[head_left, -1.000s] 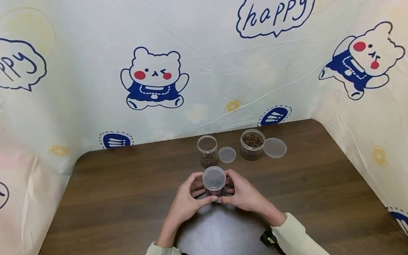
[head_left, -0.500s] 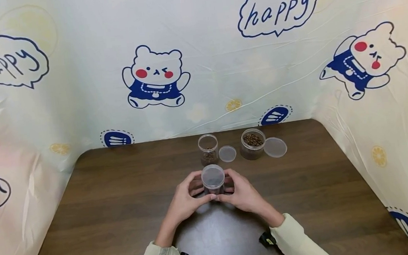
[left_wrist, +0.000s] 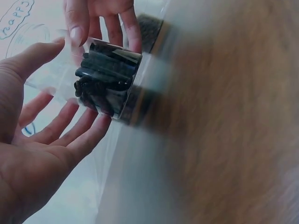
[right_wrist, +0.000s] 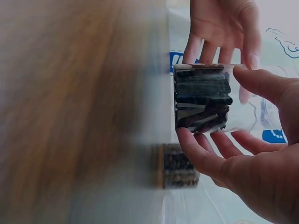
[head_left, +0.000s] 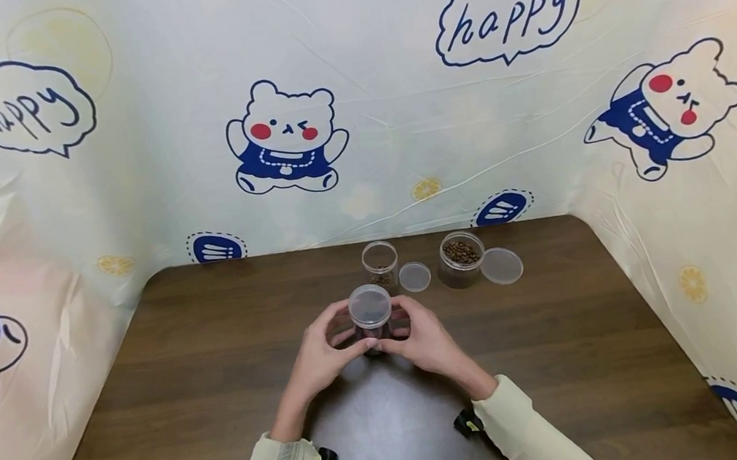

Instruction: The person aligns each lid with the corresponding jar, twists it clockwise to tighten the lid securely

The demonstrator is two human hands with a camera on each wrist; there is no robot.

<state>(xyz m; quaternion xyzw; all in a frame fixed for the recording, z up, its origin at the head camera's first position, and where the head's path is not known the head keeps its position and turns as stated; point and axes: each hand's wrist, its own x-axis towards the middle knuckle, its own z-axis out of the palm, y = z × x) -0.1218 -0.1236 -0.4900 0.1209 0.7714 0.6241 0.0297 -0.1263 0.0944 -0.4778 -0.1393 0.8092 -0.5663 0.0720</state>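
Note:
A clear lidded jar (head_left: 370, 306) stands between my two hands, held upright. Stacked in its lower part are dark, stick-like pieces (right_wrist: 203, 98), while its upper part is see-through. My left hand (head_left: 320, 352) grips the jar's left side, and my right hand (head_left: 426, 340) grips the right side. Both thumbs meet at the near side in the head view. In the left wrist view the left hand's curled fingers (left_wrist: 86, 133) run along the jar wall. The right hand's fingers (right_wrist: 203, 156) wrap under it in the right wrist view.
Behind the held jar stand an open narrow jar (head_left: 380, 258) with some coffee beans and a wider open jar (head_left: 461, 269) fuller of beans. A small round lid (head_left: 415, 277) and a larger one (head_left: 502, 266) lie beside them on the wooden table (head_left: 223, 374). A printed cloth (head_left: 384, 112) hangs behind.
Both hands have shifted the jar slightly to the left and away from the body, and it now overlaps the narrow jar in the head view. The grip stays the same.

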